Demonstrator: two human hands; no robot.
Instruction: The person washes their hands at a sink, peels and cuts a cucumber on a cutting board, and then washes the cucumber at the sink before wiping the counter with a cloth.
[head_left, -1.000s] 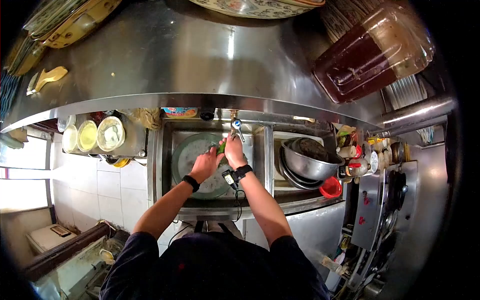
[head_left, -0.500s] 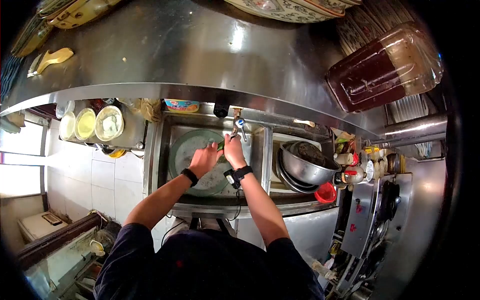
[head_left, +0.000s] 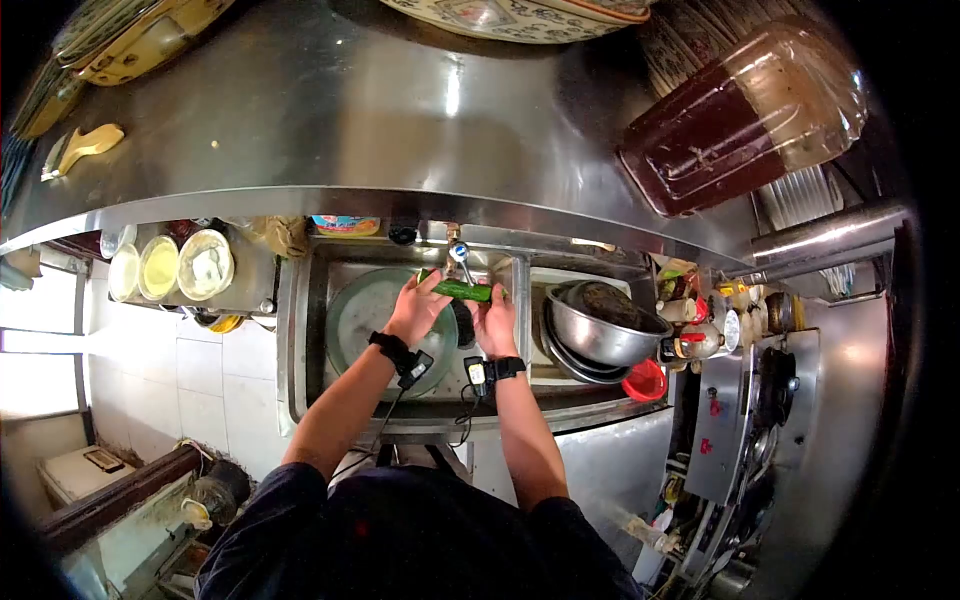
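Note:
A green cucumber lies crosswise between my two hands, just under the tap. My left hand grips its left end, and my right hand holds its right end from below. Both wrists carry black straps with small devices. Below and left of the cucumber, a large round greenish basin rests in the metal sink. A dark object shows between my hands, too unclear to name.
Metal bowls and a red container stand to the right. Three light tubs line the left. A steel shelf crosses above the sink, bearing a dark red plastic container.
My hands have drawn apart, and the cucumber between them now shows at greater length, lying level. The camera view has shifted slightly.

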